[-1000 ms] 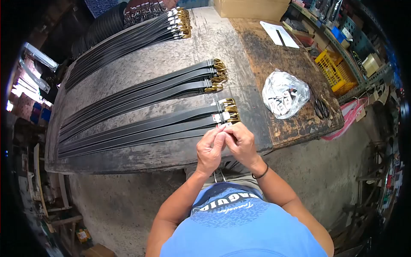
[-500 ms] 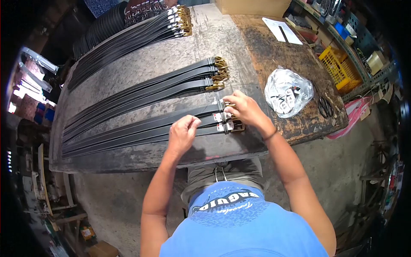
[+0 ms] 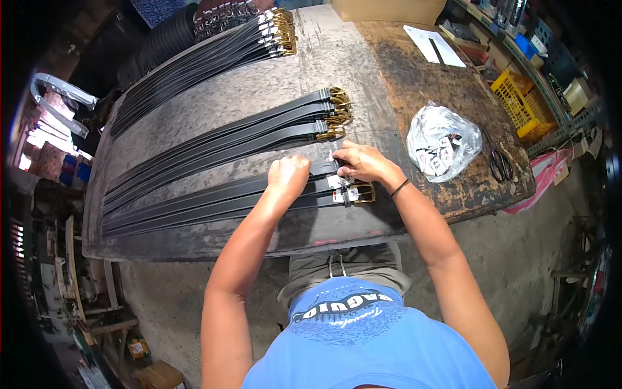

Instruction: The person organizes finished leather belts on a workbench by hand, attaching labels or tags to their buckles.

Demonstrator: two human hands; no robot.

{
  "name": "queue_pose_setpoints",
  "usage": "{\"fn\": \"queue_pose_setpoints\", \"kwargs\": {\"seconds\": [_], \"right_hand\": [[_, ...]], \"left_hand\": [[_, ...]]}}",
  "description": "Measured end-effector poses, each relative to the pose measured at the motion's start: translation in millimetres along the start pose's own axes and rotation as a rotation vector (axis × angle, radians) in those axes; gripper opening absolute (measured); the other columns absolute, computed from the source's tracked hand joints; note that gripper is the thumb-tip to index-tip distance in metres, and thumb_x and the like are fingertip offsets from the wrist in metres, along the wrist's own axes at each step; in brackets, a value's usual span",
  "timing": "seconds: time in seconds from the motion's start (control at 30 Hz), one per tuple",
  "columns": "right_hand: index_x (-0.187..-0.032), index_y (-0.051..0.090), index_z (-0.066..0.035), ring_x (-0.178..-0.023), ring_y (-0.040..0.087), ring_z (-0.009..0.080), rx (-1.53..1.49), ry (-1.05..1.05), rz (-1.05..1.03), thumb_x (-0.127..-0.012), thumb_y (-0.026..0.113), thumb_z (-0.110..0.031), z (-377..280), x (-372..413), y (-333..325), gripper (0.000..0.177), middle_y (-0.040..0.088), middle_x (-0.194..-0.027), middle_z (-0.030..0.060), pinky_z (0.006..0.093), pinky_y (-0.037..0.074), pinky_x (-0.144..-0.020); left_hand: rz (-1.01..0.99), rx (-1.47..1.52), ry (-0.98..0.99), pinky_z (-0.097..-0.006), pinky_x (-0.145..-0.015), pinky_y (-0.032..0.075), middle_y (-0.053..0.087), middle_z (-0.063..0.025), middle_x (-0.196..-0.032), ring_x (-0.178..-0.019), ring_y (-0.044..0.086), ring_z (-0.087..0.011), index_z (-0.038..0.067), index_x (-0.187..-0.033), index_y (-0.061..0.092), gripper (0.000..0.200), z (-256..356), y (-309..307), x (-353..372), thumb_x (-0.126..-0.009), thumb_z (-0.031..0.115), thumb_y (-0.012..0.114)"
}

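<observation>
Several black belts (image 3: 214, 201) lie side by side along the near part of the table, with white tags (image 3: 341, 194) and gold buckles (image 3: 367, 192) at their right ends. My left hand (image 3: 289, 175) is closed round the strap of the farthest belt in this near row. Close to that belt's buckle end, my right hand (image 3: 364, 162) pinches it, and my fingers hide most of the buckle. A short stretch of strap shows between both hands. Just beyond lies a second group of black belts (image 3: 240, 142) with gold buckles (image 3: 337, 117), where I see no white tags.
A larger row of tagged belts (image 3: 207, 72) lies at the back left. To my right are a clear plastic bag (image 3: 442, 144) of white tags, black scissors (image 3: 499, 165) and a paper sheet (image 3: 433, 47). A yellow crate (image 3: 518, 107) stands beyond the table's right edge.
My left hand has moved up and right, onto the farthest belt of the near row. My right hand has stayed by the buckle end. The view has shifted slightly.
</observation>
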State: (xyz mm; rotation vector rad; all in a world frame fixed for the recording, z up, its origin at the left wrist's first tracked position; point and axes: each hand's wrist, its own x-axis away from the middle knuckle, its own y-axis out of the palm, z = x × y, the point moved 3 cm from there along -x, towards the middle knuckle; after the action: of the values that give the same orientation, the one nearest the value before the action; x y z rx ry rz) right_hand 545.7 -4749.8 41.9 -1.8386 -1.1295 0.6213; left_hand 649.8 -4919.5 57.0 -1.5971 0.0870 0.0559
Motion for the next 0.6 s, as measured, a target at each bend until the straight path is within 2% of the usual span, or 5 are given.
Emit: {"fn": "queue_pose_setpoints", "kwargs": {"seconds": [0.1,0.17,0.3,0.47,0.6], "right_hand": [[-0.119,0.061,-0.009,-0.102,0.06,0.0332,0.046,-0.028,0.071,-0.08,0.071,-0.028,-2.8,5.0,1.5,0.044,0.058,-0.106,0.0126,0.0437,0.049,-0.084],[-0.119,0.061,-0.009,-0.102,0.059,0.0338,0.033,-0.035,0.084,-0.08,0.071,-0.026,-2.0,10.1,-0.9,0.043,0.058,-0.106,0.0132,0.0422,0.049,-0.085],[-0.113,0.063,-0.009,-0.1,0.059,0.0343,-0.185,0.019,0.304,-0.08,0.07,-0.022,20.7,21.4,-6.8,0.036,0.058,-0.104,0.0137,0.0411,0.049,-0.085],[-0.099,0.068,-0.009,-0.096,0.06,0.0343,-0.11,0.067,0.257,-0.085,0.066,-0.023,27.8,26.0,-4.6,0.02,0.059,-0.096,0.0127,0.0424,0.049,-0.083],[-0.098,0.068,-0.009,-0.093,0.062,0.0356,-0.07,0.098,0.232,-0.087,0.063,-0.021,17.8,23.4,-0.5,0.017,0.059,-0.094,0.0137,0.0444,0.05,-0.08]], "left_hand": [[-0.059,-0.005,0.048,-0.0447,-0.06,0.054,0.069,-0.016,-0.084,-0.073,0.069,-0.0343,0.007,-0.079,0.069,0.011,13.9,3.5,-12.5,-0.08,0.01,0.058],[0.024,0.056,0.111,-0.0445,-0.058,0.053,0.069,-0.0152,-0.083,-0.072,0.069,-0.0345,0.008,-0.079,0.069,0.012,23.6,1.9,-18.5,-0.081,0.011,0.057],[-0.002,0.081,0.112,-0.046,-0.06,0.05,0.068,-0.0153,-0.084,-0.076,0.068,-0.0342,0.009,-0.081,0.069,0.012,34.8,4.7,-24.0,-0.082,0.014,0.058],[-0.011,0.109,0.115,-0.046,-0.062,0.05,0.067,-0.0149,-0.083,-0.075,0.067,-0.034,0.01,-0.082,0.068,0.013,37.7,5.6,-26.5,-0.084,0.016,0.057],[0.035,0.112,0.093,-0.0461,-0.061,0.051,0.067,-0.0143,-0.083,-0.073,0.067,-0.0339,0.009,-0.08,0.067,0.012,39.5,7.2,-23.6,-0.083,0.016,0.058]]}}
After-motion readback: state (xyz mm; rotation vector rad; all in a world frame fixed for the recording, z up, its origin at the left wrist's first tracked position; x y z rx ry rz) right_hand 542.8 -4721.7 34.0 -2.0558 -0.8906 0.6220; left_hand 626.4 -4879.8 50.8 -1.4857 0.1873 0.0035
